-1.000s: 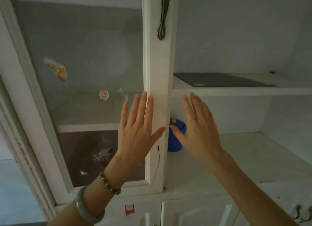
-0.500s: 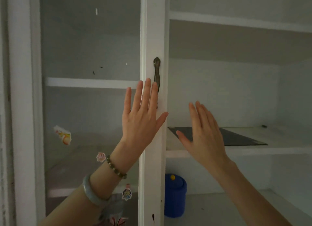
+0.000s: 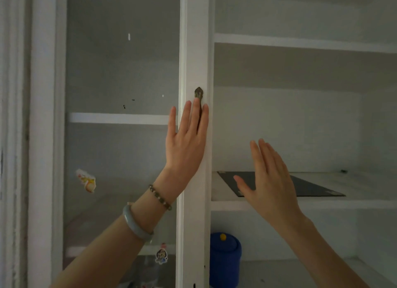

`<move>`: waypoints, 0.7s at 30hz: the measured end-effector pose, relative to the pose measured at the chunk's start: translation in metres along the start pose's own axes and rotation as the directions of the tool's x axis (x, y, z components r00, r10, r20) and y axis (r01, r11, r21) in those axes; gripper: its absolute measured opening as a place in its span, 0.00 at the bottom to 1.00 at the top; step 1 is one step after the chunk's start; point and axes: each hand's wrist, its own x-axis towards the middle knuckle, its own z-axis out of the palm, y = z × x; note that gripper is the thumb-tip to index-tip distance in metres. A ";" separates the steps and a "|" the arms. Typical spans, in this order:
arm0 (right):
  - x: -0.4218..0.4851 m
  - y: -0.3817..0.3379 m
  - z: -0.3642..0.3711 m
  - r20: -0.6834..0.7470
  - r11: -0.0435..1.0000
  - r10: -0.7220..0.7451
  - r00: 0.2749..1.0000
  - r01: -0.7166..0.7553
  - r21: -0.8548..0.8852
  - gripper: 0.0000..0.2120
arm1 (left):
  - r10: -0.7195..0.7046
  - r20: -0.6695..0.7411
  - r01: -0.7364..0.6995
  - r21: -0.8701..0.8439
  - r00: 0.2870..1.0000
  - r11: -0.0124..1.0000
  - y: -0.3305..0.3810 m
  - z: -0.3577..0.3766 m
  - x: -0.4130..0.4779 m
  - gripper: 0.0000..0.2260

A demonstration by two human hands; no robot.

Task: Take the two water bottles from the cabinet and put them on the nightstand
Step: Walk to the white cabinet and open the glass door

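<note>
A: Water bottles, where are they relative to the hands?

B: I cannot make out any for certain. The cabinet (image 3: 194,51) fills the view. The left hand (image 3: 185,141) is raised flat, fingers straight and together, palm against the white door frame, fingertips over the metal handle (image 3: 198,93), gripping nothing.

A: And the other hand?

B: The right hand (image 3: 269,180), at four o'clock from the left, is spread and empty, held before the open compartment, in front of a dark flat sheet (image 3: 311,185) on the shelf.

A: Anything else near?

B: A blue lidded container (image 3: 225,259) stands at six o'clock, below both hands. Stickers (image 3: 87,180) mark the glass door at eight o'clock.
</note>
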 end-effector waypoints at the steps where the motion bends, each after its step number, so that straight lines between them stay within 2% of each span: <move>1: -0.002 -0.001 -0.001 0.000 1.000 0.002 1.000 -0.002 0.009 0.37 | 0.013 0.011 -0.013 0.013 1.000 1.000 0.001 -0.002 0.000 0.22; 11: -0.010 -0.027 -0.022 -0.057 0.990 0.015 0.998 -0.007 0.141 0.35 | 0.015 -0.033 -0.013 0.050 0.999 0.999 -0.008 -0.047 0.007 0.19; 21: -0.026 -0.078 -0.071 -0.066 0.989 0.010 0.998 0.000 0.148 0.33 | -0.066 -0.112 0.066 -0.010 0.992 0.998 -0.042 -0.133 0.015 0.17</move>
